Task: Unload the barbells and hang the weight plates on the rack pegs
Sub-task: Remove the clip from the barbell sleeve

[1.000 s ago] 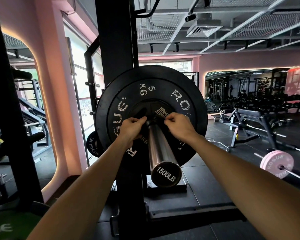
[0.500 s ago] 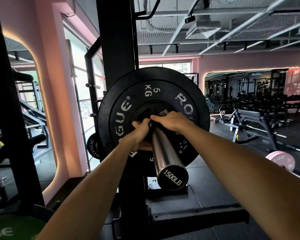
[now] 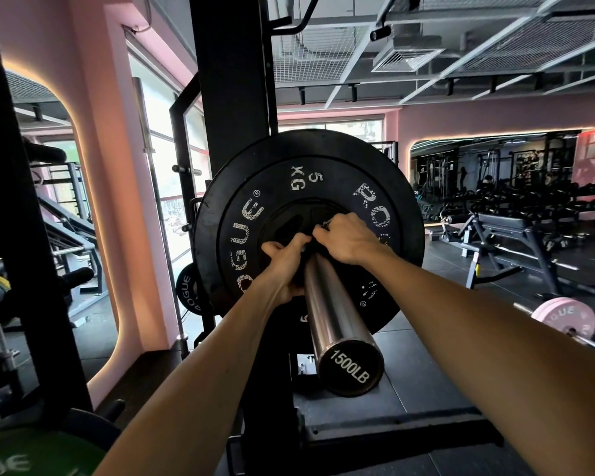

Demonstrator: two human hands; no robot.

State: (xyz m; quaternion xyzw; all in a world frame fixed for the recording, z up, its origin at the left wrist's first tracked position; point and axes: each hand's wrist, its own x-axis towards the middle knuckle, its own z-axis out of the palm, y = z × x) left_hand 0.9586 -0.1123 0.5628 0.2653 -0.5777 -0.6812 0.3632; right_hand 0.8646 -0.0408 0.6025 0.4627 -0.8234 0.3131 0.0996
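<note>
Working the small plate (image 3: 291,223) off the barbell sleeve (image 3: 337,310): left hand (image 3: 285,266) & right hand (image 3: 346,237) both curl round its hub, against the 5 kg plate (image 3: 255,214). Next, prob. slide it outward along the sleeve w/ grip firm, then carry to a rack peg (image 3: 186,170).

green plate (image 3: 21,456) cut off at the corner, collar hidden under both hands (image 3: 344,237)

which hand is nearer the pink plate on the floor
Right. The right hand grips at the hub of the black plate, on the side toward the pink plate; the left hand is across the barbell sleeve, farther away.
</note>
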